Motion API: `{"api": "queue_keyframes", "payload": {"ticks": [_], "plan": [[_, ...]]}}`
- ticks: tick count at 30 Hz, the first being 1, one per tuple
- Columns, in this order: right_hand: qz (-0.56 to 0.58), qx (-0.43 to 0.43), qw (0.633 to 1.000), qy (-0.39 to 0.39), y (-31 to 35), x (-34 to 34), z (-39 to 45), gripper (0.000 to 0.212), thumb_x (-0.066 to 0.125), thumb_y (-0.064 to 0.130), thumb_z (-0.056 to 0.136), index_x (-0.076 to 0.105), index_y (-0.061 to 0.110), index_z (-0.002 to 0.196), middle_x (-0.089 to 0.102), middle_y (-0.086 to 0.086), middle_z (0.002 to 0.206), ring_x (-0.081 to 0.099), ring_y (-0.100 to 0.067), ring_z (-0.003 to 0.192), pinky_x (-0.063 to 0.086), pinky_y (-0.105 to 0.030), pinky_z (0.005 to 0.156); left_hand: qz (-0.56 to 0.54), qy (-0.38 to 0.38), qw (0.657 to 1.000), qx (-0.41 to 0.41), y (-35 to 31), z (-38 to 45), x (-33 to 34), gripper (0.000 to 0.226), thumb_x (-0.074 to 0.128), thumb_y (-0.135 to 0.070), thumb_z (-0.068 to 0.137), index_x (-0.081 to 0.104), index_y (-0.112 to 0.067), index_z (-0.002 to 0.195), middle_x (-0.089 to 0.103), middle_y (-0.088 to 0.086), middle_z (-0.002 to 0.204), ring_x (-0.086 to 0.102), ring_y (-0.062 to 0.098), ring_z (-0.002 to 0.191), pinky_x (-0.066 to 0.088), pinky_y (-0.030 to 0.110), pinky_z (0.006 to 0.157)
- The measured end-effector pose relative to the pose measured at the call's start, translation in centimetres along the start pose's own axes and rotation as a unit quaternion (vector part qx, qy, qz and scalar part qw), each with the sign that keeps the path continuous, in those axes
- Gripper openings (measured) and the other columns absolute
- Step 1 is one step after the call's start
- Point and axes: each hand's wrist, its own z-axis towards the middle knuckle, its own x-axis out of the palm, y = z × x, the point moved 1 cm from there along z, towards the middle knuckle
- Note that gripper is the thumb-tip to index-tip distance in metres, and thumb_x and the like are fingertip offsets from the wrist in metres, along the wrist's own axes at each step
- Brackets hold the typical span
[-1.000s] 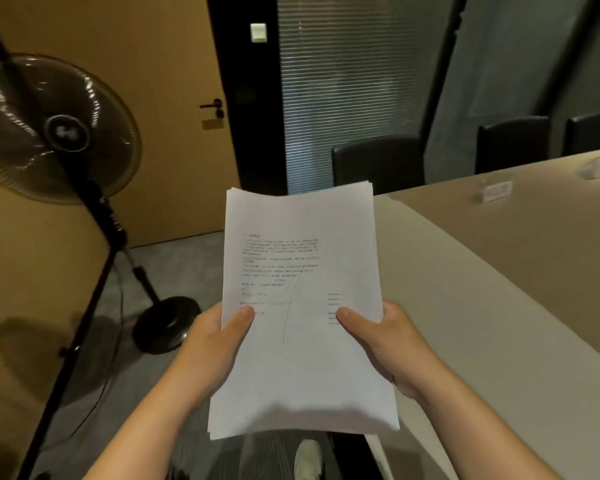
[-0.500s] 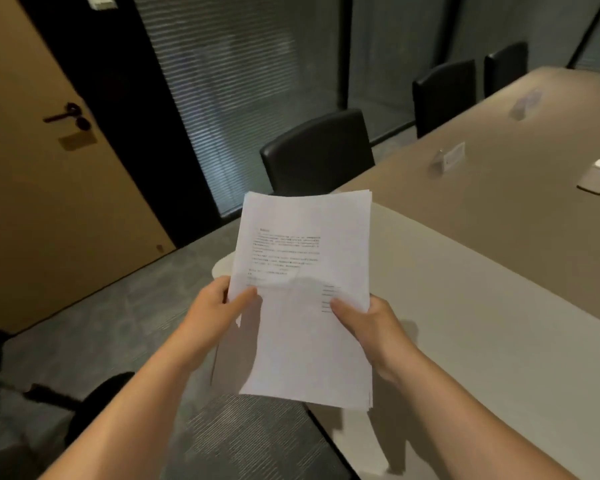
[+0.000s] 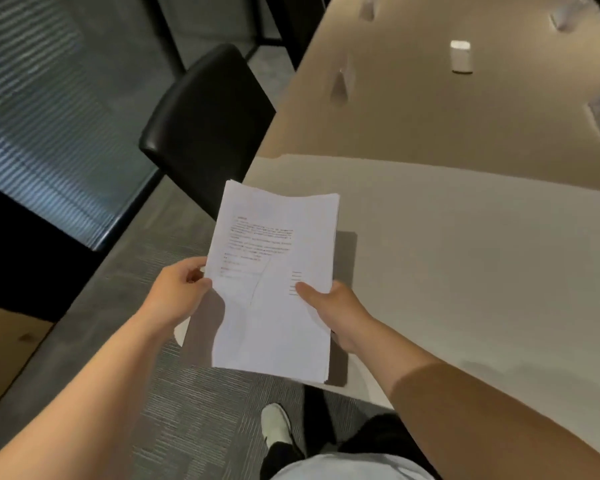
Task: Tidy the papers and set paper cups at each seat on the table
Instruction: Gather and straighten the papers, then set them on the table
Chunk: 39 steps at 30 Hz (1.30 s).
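A stack of white printed papers [image 3: 274, 271] hangs in the air over the near left corner of the long table [image 3: 465, 254]. My left hand [image 3: 177, 292] pinches the stack's left edge. My right hand [image 3: 333, 306] grips its right edge, thumb on top of the page. The sheets lie roughly squared, with the top page curling slightly. No paper cups are in view.
A black chair [image 3: 205, 119] stands at the table's left side, in front of a glass wall with blinds [image 3: 42, 109]. Small name stands [image 3: 343, 81] and a white device [image 3: 461, 57] sit further along the table. Grey carpet and my shoe [image 3: 274, 424] are below.
My view has swung right and down, from the fan and door toward the table. The papers, still held in both hands, have come over the table corner.
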Motion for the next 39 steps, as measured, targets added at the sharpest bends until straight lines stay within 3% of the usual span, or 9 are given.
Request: {"api": "queue_keyframes", "payload": {"ticks": [3, 6, 10, 13, 21, 25, 28, 33, 39], "plan": [[0.001, 0.019, 0.999, -0.045, -0.9, 3.1, 1.7, 0.025, 0.065, 0.031, 0.093, 0.064, 0.018, 0.114, 0.072, -0.001, 0.112, 0.070, -0.021, 0.098, 0.058, -0.036, 0.087, 0.050, 0.010, 0.999, 0.011, 2.4, 3.6, -0.6, 0.041, 0.052, -0.007, 0.092, 0.068, -0.038, 0.113, 0.071, 0.006, 0.097, 0.065, 0.032, 0.095, 0.055, 0.047, 0.081], [-0.041, 0.050, 0.995, -0.071, -2.0, 4.6, 3.2, 0.016, 0.057, 0.027, 0.095, 0.064, 0.018, 0.106, 0.070, 0.000, 0.099, 0.065, -0.016, 0.077, 0.050, -0.021, 0.055, 0.071, 0.016, 0.997, 0.003, 5.1, 5.7, -0.3, 0.037, 0.049, -0.008, 0.096, 0.065, -0.028, 0.122, 0.069, 0.000, 0.096, 0.061, 0.025, 0.096, 0.049, 0.036, 0.074], [-0.068, 0.069, 0.988, -0.120, -3.3, 5.7, 5.9, 0.021, 0.051, 0.009, 0.090, 0.066, 0.020, 0.080, 0.072, -0.004, 0.088, 0.072, -0.029, 0.085, 0.062, -0.048, 0.077, 0.089, 0.020, 0.996, -0.001, 6.9, 8.2, 0.0, 0.033, 0.049, -0.006, 0.096, 0.064, -0.019, 0.123, 0.066, 0.001, 0.087, 0.058, 0.021, 0.083, 0.045, 0.030, 0.067], [-0.111, 0.052, 0.979, -0.163, -3.8, 6.1, 7.2, 0.030, 0.053, 0.009, 0.082, 0.071, 0.029, 0.069, 0.076, -0.001, 0.081, 0.075, -0.029, 0.079, 0.063, -0.047, 0.070, 0.071, 0.037, 0.997, -0.009, 7.4, 9.6, 0.4, 0.032, 0.051, -0.006, 0.096, 0.063, -0.018, 0.123, 0.069, 0.007, 0.095, 0.065, 0.029, 0.091, 0.054, 0.041, 0.077], [-0.244, -0.015, 0.942, -0.228, -4.1, 6.9, 8.6, 0.017, 0.055, 0.000, 0.078, 0.065, -0.005, 0.091, 0.070, -0.022, 0.088, 0.067, -0.041, 0.082, 0.058, -0.053, 0.071, 0.089, 0.053, 0.994, -0.016, 9.0, 11.9, 0.5, 0.020, 0.051, -0.016, 0.097, 0.067, -0.020, 0.109, 0.070, 0.003, 0.086, 0.063, 0.028, 0.082, 0.055, 0.044, 0.072], [-0.272, 0.021, 0.934, -0.230, -4.9, 7.2, 8.5, 0.021, 0.054, 0.008, 0.078, 0.066, 0.014, 0.094, 0.071, -0.003, 0.088, 0.067, -0.022, 0.080, 0.059, -0.035, 0.073, 0.098, 0.085, 0.991, -0.018, 10.7, 12.3, 0.3, 0.024, 0.049, -0.011, 0.096, 0.070, -0.019, 0.104, 0.070, 0.015, 0.086, 0.059, 0.027, 0.073, 0.047, 0.034, 0.060], [-0.287, 0.027, 0.925, -0.246, -5.2, 6.8, 8.5, 0.020, 0.056, 0.007, 0.085, 0.064, 0.013, 0.102, 0.066, 0.002, 0.091, 0.057, -0.014, 0.080, 0.043, -0.017, 0.063, 0.114, 0.097, 0.989, -0.015, 11.1, 12.5, 0.5, 0.019, 0.048, -0.006, 0.093, 0.066, -0.007, 0.096, 0.067, 0.025, 0.093, 0.053, 0.025, 0.069, 0.043, 0.032, 0.058], [-0.310, 0.030, 0.919, -0.241, -5.6, 6.5, 8.8, 0.026, 0.057, 0.010, 0.087, 0.064, 0.012, 0.113, 0.071, -0.004, 0.105, 0.060, -0.018, 0.094, 0.036, -0.017, 0.073, 0.134, 0.118, 0.984, -0.020, 10.9, 12.7, 0.7, 0.024, 0.047, 0.000, 0.089, 0.064, -0.015, 0.097, 0.061, 0.019, 0.112, 0.059, 0.027, 0.078, 0.041, 0.026, 0.052], [-0.273, -0.024, 0.924, -0.265, -5.1, 4.4, 6.3, 0.022, 0.054, 0.009, 0.091, 0.066, 0.002, 0.108, 0.069, -0.008, 0.092, 0.059, -0.020, 0.084, 0.039, -0.018, 0.060, 0.186, 0.087, 0.979, 0.006, 8.5, 10.9, 0.2, 0.023, 0.047, -0.001, 0.090, 0.055, -0.014, 0.107, 0.048, 0.007, 0.122, 0.052, 0.034, 0.113, 0.049, 0.041, 0.085]]}}
